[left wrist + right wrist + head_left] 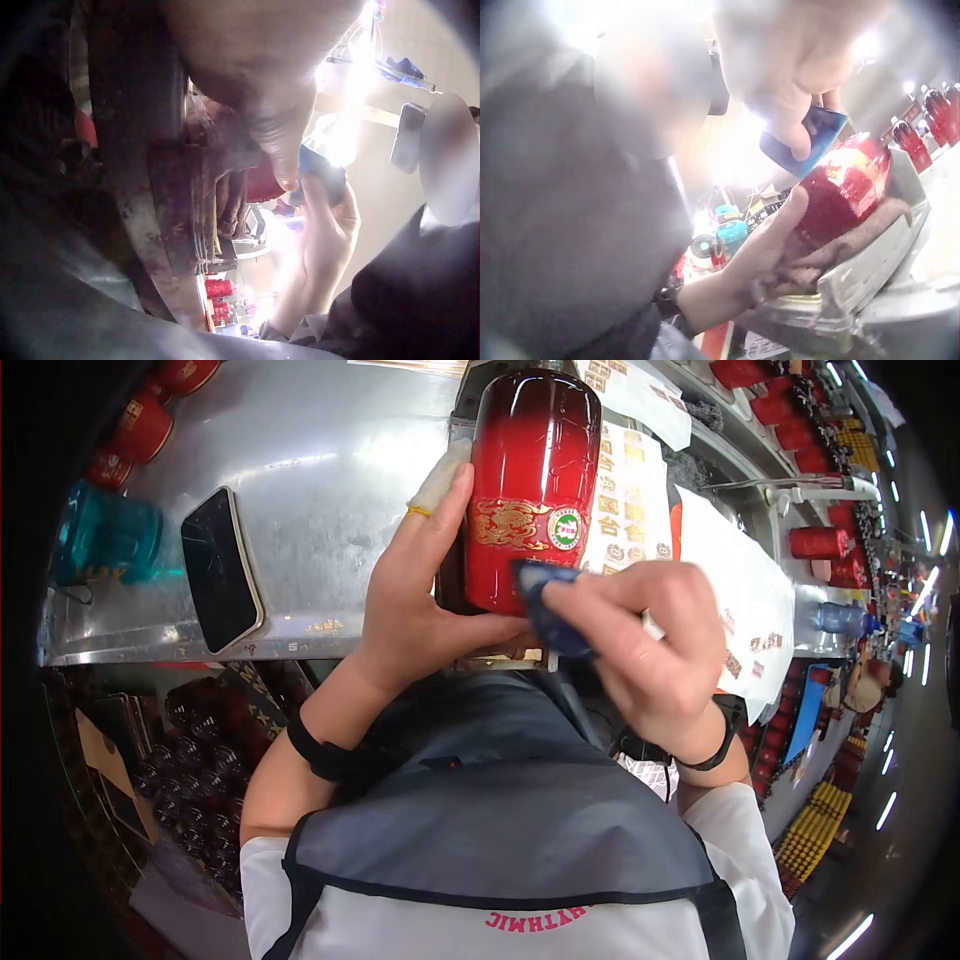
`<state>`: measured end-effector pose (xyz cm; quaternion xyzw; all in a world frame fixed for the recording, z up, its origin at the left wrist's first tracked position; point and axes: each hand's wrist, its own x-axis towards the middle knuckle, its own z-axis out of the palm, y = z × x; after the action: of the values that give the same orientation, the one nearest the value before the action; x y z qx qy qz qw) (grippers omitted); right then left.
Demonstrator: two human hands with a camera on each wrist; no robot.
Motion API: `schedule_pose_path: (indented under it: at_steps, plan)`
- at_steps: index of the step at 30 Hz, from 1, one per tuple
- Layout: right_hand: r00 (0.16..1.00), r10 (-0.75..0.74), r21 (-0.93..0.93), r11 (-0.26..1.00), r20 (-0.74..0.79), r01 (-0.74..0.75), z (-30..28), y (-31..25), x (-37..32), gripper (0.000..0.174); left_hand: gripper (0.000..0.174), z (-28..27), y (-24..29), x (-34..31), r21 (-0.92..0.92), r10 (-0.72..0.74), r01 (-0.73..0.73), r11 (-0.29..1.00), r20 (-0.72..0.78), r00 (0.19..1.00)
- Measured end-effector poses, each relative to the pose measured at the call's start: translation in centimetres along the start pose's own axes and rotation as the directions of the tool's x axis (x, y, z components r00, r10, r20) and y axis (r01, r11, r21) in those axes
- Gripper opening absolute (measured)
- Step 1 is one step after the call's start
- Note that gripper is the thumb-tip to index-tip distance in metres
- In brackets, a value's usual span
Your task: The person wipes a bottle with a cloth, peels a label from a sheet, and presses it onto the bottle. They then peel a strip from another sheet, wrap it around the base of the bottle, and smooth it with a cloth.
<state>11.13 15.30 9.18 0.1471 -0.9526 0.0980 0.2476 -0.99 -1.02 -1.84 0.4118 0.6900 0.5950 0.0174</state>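
A glossy red bottle (535, 470), darker toward its top, lies with a gold-patterned band and a round green-and-white sticker (566, 529) facing up. My left hand (415, 585) grips it, with the fingers along its left side and the thumb across its base; one finger wears a pale cover held by a yellow band. In my right hand (655, 640), a thin dark-blue scraper (556, 610) is pinched between thumb and fingers. Its edge meets the bottle near the base in the head view. The right wrist view shows the blue scraper (806, 142) right at the bottle's (847, 187) surface.
Sheets of gold stickers (625, 500) lie right of the bottle on the metal table (310, 420). To the left are a phone (220, 570) and a teal container (110, 535). More red bottles (820, 543) stand along the right side. Dark round caps (195, 780) fill a bag below the table's edge.
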Motion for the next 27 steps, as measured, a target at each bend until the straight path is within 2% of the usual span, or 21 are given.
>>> schedule_pose_path:
  at_steps: [1,3,6,13,15,17,21,23,25,26,27]
  plan:
    - [0.999,-0.05,0.04,0.998,-0.006,0.051,0.5,-0.2,-0.3,0.041,0.107,0.0,-0.1,0.1,-0.006,0.0,0.0,1.0,-0.008,1.0]
    - [1.0,-0.02,0.034,0.999,0.009,0.02,0.3,-0.3,-0.2,0.04,0.108,-0.1,-0.2,0.3,0.064,0.07,-0.069,0.996,-0.025,0.997]
    - [1.0,0.011,-0.03,1.0,0.017,-0.011,-0.2,-0.3,0.2,0.04,0.109,-0.1,0.3,0.2,0.039,0.041,-0.039,0.998,-0.027,0.999]
    - [1.0,0.001,-0.025,1.0,0.002,-0.001,0.1,-0.5,-0.1,0.04,0.107,-0.1,0.1,0.1,0.039,0.069,-0.067,0.997,-0.045,0.997]
    - [1.0,-0.031,0.03,0.999,0.0,0.031,0.0,-0.6,0.1,0.039,0.107,-0.1,0.1,-0.1,0.012,-0.003,0.003,1.0,-0.008,1.0]
    - [0.999,0.043,-0.05,0.998,0.004,-0.043,-0.7,-0.1,0.5,0.039,0.107,-0.2,0.2,0.1,0.023,0.034,-0.034,0.999,-0.023,0.999]
    - [0.997,-0.042,0.114,0.993,0.067,0.034,0.1,-1.4,0.0,0.037,0.106,0.3,0.0,0.3,0.006,0.081,-0.081,0.997,-0.071,0.994]
    - [0.998,-0.036,0.124,0.992,0.054,0.029,-0.2,-0.7,0.3,0.036,0.106,0.0,0.2,0.3,0.038,0.087,-0.085,0.996,-0.062,0.994]
    - [0.998,0.04,0.024,0.999,0.046,-0.041,-0.6,-0.4,0.6,0.034,0.105,0.0,0.3,0.2,0.07,0.09,-0.086,0.994,-0.054,0.994]
    - [0.996,0.035,0.07,0.997,0.079,-0.041,-0.4,-0.9,0.4,0.031,0.106,0.0,0.2,0.1,0.072,0.064,-0.061,0.996,-0.044,0.997]
    - [0.999,-0.009,0.126,0.992,0.044,0.004,0.4,-1.2,0.0,0.03,0.106,0.0,0.2,0.1,0.075,0.039,-0.036,0.997,-0.033,0.999]
